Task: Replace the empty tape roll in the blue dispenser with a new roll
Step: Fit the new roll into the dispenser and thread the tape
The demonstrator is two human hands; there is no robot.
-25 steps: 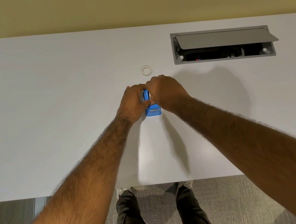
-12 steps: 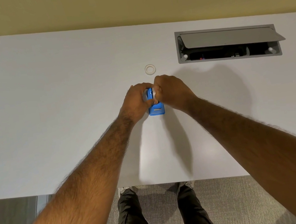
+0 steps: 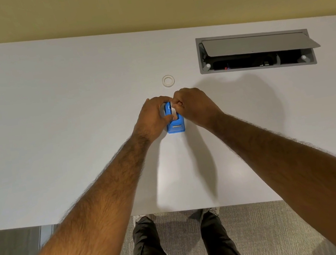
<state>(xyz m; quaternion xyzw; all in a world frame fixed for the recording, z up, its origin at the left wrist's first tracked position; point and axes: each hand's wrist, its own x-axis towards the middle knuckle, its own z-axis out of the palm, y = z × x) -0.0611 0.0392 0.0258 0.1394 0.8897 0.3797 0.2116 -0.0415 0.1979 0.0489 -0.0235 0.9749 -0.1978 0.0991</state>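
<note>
The blue tape dispenser [image 3: 175, 126] stands on the white table [image 3: 74, 119], its cutter end toward me. My left hand [image 3: 154, 116] grips its left side, fingers over the far end and thumb across the top. My right hand [image 3: 194, 106] is curled against its right side, fingertips pinching a whitish piece at the top of the dispenser, likely a tape roll [image 3: 173, 111], mostly hidden. A small white ring, a bare tape core [image 3: 168, 81], lies flat on the table just beyond my hands.
A grey cable hatch [image 3: 256, 50] with its lid propped open is set into the table at the back right. The table's near edge runs just above my legs and shoes. A yellow wall stands behind the table.
Both hands stay on the dispenser. The right hand's fingers have shifted slightly, showing more of the whitish piece on top. The camera view has drifted a little.
</note>
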